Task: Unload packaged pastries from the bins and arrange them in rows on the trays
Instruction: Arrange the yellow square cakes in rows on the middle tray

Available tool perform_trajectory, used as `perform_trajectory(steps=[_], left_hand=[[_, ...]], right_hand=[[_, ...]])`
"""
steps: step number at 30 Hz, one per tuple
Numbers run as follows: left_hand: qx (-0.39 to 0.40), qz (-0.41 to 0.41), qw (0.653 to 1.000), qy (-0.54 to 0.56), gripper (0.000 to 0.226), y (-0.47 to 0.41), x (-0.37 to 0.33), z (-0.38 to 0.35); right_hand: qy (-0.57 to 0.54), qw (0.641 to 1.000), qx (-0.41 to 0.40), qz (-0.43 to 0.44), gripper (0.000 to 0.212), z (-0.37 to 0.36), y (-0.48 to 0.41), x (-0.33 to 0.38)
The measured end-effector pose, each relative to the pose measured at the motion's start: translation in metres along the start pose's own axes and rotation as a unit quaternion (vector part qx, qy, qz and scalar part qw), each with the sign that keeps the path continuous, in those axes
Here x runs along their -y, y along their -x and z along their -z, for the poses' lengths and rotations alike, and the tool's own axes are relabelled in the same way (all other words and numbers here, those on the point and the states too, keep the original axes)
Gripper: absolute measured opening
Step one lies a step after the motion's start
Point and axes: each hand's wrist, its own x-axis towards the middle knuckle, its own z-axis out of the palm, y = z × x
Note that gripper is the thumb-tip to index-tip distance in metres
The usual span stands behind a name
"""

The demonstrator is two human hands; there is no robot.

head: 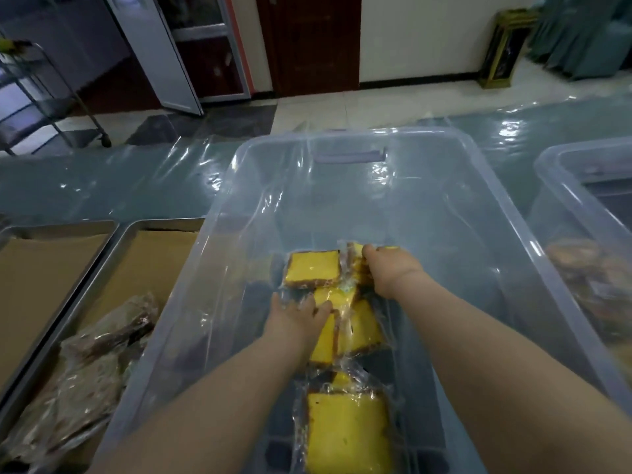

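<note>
A bin (342,138) stands mid-table (102,186), and packaged pastries (345,436) lie in it in a line from its near end to its middle, with the left hand (294,316) on the line's left side and the right hand (390,271) curled over its far right end. Just left of the bin lie two trays side by side, the inner tray (154,254) carrying a heap of wrapped pastries (102,354) at its near end and the outer tray (51,230) left of it. A second bin (564,165) stands right of the first, and beyond the table a cart (34,97) is far left and a stand (502,46) far right.
</note>
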Motion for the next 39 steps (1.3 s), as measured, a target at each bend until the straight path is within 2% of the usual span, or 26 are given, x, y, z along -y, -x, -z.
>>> perform_trajectory(steps=[3,6,9,10,12,14,16,18,20,25,27,30,33,36,39], left_hand=[[-0.032,-0.016,0.999,0.014,0.106,-0.010,0.003,0.001],[-0.106,0.006,0.984,0.140,0.092,-0.016,0.022,0.006],[-0.275,0.065,0.913,0.294,0.080,-0.018,0.036,0.013],[-0.312,0.078,0.894,0.311,0.081,-0.020,0.038,0.015],[-0.336,0.100,0.881,0.317,0.089,-0.029,0.037,0.019],[-0.319,0.123,0.885,0.317,0.089,-0.041,0.036,0.021],[-0.293,0.130,0.899,0.300,0.076,-0.055,0.037,0.018],[-0.244,0.097,0.931,0.255,0.063,-0.067,0.038,0.006],[-0.202,0.058,0.951,0.226,0.064,-0.075,0.037,-0.012],[-0.196,0.045,0.933,0.297,0.074,-0.087,0.033,-0.022],[-0.173,0.038,0.932,0.317,0.086,-0.088,0.032,-0.024],[-0.094,0.010,0.958,0.270,0.126,-0.084,0.030,-0.032],[-0.070,-0.010,0.974,0.217,0.140,-0.079,0.033,-0.035],[-0.086,-0.006,0.976,0.200,0.130,-0.077,0.033,-0.026],[-0.140,-0.003,0.964,0.226,0.098,-0.081,0.034,-0.006]], right_hand=[[-0.002,1.000,-0.008,0.003,0.048,-0.002,-0.003,-0.001],[-0.009,1.000,-0.001,0.009,0.049,-0.001,-0.002,-0.004],[-0.020,1.000,0.011,0.009,0.049,0.001,0.000,-0.004],[-0.027,1.000,0.012,0.007,0.049,0.002,0.001,-0.004],[-0.043,0.999,0.012,0.002,0.049,0.003,0.004,-0.003],[-0.052,0.999,0.015,0.002,0.048,0.005,0.007,-0.004],[-0.052,0.998,0.019,0.007,0.047,0.006,0.008,-0.005],[-0.044,0.999,0.023,0.013,0.047,0.005,0.008,-0.007],[-0.036,0.999,0.020,0.012,0.047,0.003,0.007,-0.007],[-0.035,0.999,0.005,0.004,0.050,-0.001,0.005,-0.007],[-0.041,0.999,0.004,0.002,0.051,-0.003,0.005,-0.006],[-0.047,0.999,-0.001,-0.002,0.054,-0.006,0.006,-0.005],[-0.054,0.999,-0.001,-0.002,0.058,-0.007,0.007,-0.006],[-0.055,0.998,-0.001,-0.004,0.059,-0.008,0.008,-0.005],[-0.058,0.998,0.002,-0.002,0.059,-0.007,0.007,-0.006]])
